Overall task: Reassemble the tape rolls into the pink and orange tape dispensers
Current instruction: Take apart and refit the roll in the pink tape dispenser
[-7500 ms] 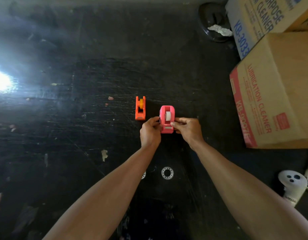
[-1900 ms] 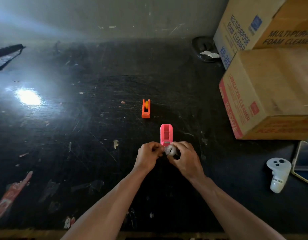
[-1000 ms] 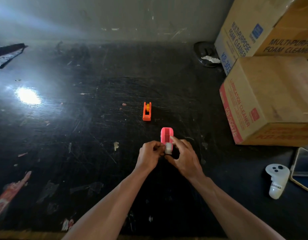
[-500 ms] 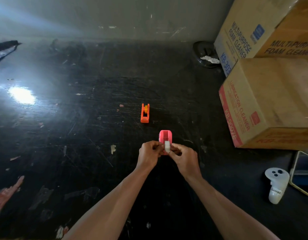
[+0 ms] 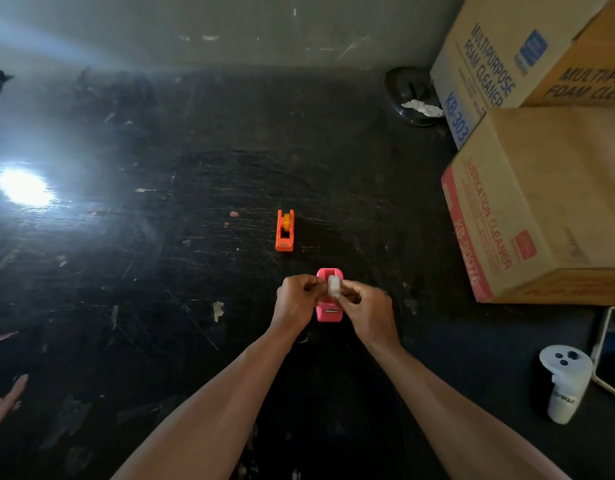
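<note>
Scuffed black tabletop (image 5: 160,306), left hand (image 5: 295,299) and right hand (image 5: 368,313) tight on round white tape roll (image 5: 334,286) over boxy pink dispenser (image 5: 329,315).

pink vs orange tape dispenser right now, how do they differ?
Roll: the orange plastic tape dispenser has a yellow roll in its slot. Over the pink plastic tape dispenser, the white tape roll is pinched by the left hand and right hand, not plainly seated.
Contact: orange stands alone, farther away; pink sits between both hands.
Size: pink looks wider than orange.
Shared: both stand on the scratched black table, pointing the same way.
</note>
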